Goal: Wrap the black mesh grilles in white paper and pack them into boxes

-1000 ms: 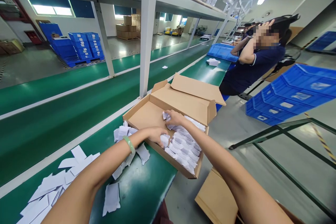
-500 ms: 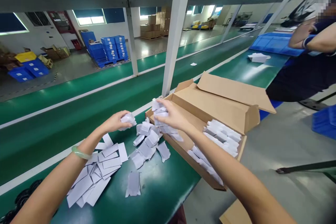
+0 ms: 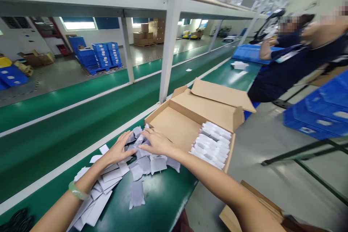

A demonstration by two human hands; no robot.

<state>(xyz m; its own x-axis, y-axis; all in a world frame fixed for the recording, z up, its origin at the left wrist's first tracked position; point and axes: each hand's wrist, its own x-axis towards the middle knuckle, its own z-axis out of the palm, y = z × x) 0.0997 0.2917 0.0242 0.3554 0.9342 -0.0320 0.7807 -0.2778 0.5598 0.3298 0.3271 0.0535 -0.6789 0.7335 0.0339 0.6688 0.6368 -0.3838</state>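
My left hand (image 3: 119, 150) rests at the left side of a heap of small white paper-wrapped packets (image 3: 144, 163), fingers stretched out and apart. From the right, my right hand (image 3: 157, 143) reaches over the same heap, its thumb and fingers spread against the packets. Neither hand is closed around one. Below my left hand and wrist lie loose flat white paper pieces (image 3: 108, 179). A single packet (image 3: 137, 194) sits apart in front of the heap. Beside the heap stands an open cardboard box (image 3: 176, 119), with rows of white packets (image 3: 210, 146) in its right end.
The green tabletop (image 3: 163, 195) ends at an edge near me. A white post (image 3: 170, 40) rises behind the box, by the green conveyor (image 3: 89, 116). A person (image 3: 285, 61) sits at the right, near stacked blue crates (image 3: 320, 105). Black cables (image 3: 17, 221) lie at lower left.
My right hand has moved from the box's left end down to the heap, releasing several packets there. My left hand has let go of its packet and come to the heap. The view has shifted right.
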